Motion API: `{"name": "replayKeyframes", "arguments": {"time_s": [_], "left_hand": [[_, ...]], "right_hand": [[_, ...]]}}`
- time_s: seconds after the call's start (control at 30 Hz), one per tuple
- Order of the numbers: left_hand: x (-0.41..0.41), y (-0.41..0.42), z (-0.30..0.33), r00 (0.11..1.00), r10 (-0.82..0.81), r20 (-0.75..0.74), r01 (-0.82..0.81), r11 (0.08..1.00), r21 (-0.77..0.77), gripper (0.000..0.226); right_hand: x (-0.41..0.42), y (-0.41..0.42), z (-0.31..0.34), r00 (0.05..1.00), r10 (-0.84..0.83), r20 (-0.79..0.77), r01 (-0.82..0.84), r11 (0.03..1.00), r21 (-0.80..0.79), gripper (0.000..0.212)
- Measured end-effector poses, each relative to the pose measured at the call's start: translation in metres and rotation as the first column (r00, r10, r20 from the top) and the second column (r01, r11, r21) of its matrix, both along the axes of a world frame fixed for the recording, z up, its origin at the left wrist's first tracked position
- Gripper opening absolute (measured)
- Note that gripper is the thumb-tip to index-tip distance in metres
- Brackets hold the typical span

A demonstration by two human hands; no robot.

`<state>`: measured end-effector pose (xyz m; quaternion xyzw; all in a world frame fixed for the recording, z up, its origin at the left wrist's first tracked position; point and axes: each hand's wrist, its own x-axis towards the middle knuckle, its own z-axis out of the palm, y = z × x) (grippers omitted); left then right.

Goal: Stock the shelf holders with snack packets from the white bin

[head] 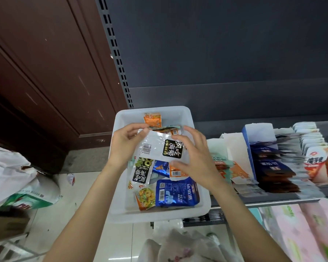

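Note:
A white bin (119, 208) stands on the shelf's left end, holding several snack packets, among them a big blue one (176, 193) and an orange one (152, 119). Above the bin I hold a white packet with a black label (159, 147). My left hand (124, 146) pinches its upper left corner between thumb and fingers. My right hand (193, 157) curls round its right side, thumb under the lower edge. To the right on the shelf stand the holders: a white cardboard one (233, 146) and a blue-and-white one (254, 148) with dark blue packets (273, 167).
Further right are rows of clear packets (292, 148) and red-and-white packets (318, 159). The dark shelf back panel (225, 53) rises behind. A brown wooden door (36, 72) is at left, white plastic bags (11, 173) lie on the floor, and pink packs (301, 229) fill the lower shelf.

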<state>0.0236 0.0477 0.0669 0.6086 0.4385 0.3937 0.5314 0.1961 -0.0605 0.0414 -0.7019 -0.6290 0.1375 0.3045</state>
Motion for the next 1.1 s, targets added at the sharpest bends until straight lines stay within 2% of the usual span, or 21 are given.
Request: {"name": "replayKeyframes", "arguments": {"time_s": [0.07,0.13,0.2,0.23,0.3,0.37,0.4,0.43,0.53,0.6,0.67,0.73,0.77,0.83,0.87,0.93,1.03,1.07,1.1], "left_hand": [[0.005,-0.003,0.0,0.997,0.034,0.066,-0.024,0.989,-0.146,0.012],[0.011,-0.006,0.0,0.998,0.018,0.063,-0.002,0.97,-0.243,0.012],[0.019,-0.009,-0.003,0.995,-0.078,-0.057,0.065,0.977,-0.204,0.011],[0.025,-0.013,-0.002,0.978,-0.148,-0.146,0.126,0.981,-0.148,0.013],[0.038,-0.022,0.009,0.918,-0.291,-0.269,0.282,0.957,-0.072,0.024],[0.056,-0.031,0.023,0.868,-0.431,-0.246,0.422,0.902,-0.089,0.035],[0.066,-0.036,0.029,0.846,-0.492,-0.205,0.477,0.871,-0.119,0.034],[0.076,-0.041,0.033,0.823,-0.538,-0.182,0.522,0.843,-0.131,0.03],[0.107,-0.051,0.036,0.753,-0.607,-0.254,0.616,0.786,-0.053,0.019],[0.128,-0.056,0.033,0.713,-0.649,-0.264,0.666,0.745,-0.032,0.019],[0.152,-0.061,0.03,0.703,-0.643,-0.303,0.677,0.736,0.011,0.019],[0.18,-0.069,0.026,0.722,-0.548,-0.423,0.657,0.734,0.171,0.018],[0.194,-0.076,0.026,0.739,-0.482,-0.471,0.643,0.714,0.279,0.018],[0.225,-0.09,0.028,0.782,-0.41,-0.47,0.612,0.649,0.452,0.02],[0.24,-0.097,0.03,0.797,-0.408,-0.444,0.599,0.622,0.504,0.022],[0.272,-0.11,0.032,0.825,-0.422,-0.375,0.565,0.61,0.556,0.028],[0.315,-0.118,0.026,0.881,-0.363,-0.302,0.472,0.718,0.512,0.041],[0.327,-0.116,0.02,0.877,-0.307,-0.37,0.467,0.726,0.505,0.042],[0.338,-0.114,0.012,0.832,-0.239,-0.501,0.506,0.698,0.506,0.042]], "right_hand": [[0.011,-0.009,0.003,0.99,0.056,0.126,-0.051,0.998,-0.041,0.073],[0.024,-0.019,0.003,0.991,0.027,0.128,-0.034,0.998,0.054,0.063],[0.036,-0.03,0.009,0.997,-0.019,0.069,0.005,0.981,0.194,0.045],[0.042,-0.035,0.015,0.999,-0.039,0.015,0.035,0.978,0.205,0.033],[0.054,-0.045,0.028,0.969,-0.105,-0.223,0.126,0.989,0.082,0.012],[0.069,-0.054,0.036,0.818,-0.173,-0.549,0.179,0.983,-0.043,0.005],[0.079,-0.06,0.038,0.75,-0.197,-0.632,0.208,0.976,-0.057,0.006],[0.087,-0.066,0.04,0.705,-0.212,-0.676,0.233,0.971,-0.062,0.006],[0.111,-0.085,0.042,0.587,-0.24,-0.773,0.296,0.953,-0.071,0.007],[0.127,-0.099,0.044,0.602,-0.263,-0.754,0.327,0.943,-0.067,0.009],[0.146,-0.115,0.044,0.661,-0.28,-0.697,0.352,0.935,-0.042,0.008],[0.167,-0.134,0.044,0.759,-0.324,-0.565,0.394,0.919,0.002,0.012],[0.179,-0.145,0.044,0.816,-0.361,-0.451,0.417,0.908,0.029,0.014],[0.202,-0.165,0.047,0.865,-0.421,-0.272,0.46,0.883,0.097,0.018],[0.212,-0.174,0.05,0.863,-0.431,-0.265,0.476,0.868,0.138,0.019],[0.232,-0.186,0.057,0.814,-0.422,-0.399,0.528,0.824,0.206,0.018],[0.27,-0.201,0.059,0.683,-0.444,-0.58,0.675,0.686,0.27,0.014],[0.283,-0.205,0.058,0.636,-0.455,-0.623,0.722,0.635,0.274,0.017],[0.295,-0.209,0.058,0.595,-0.463,-0.657,0.756,0.599,0.263,0.017]]}}
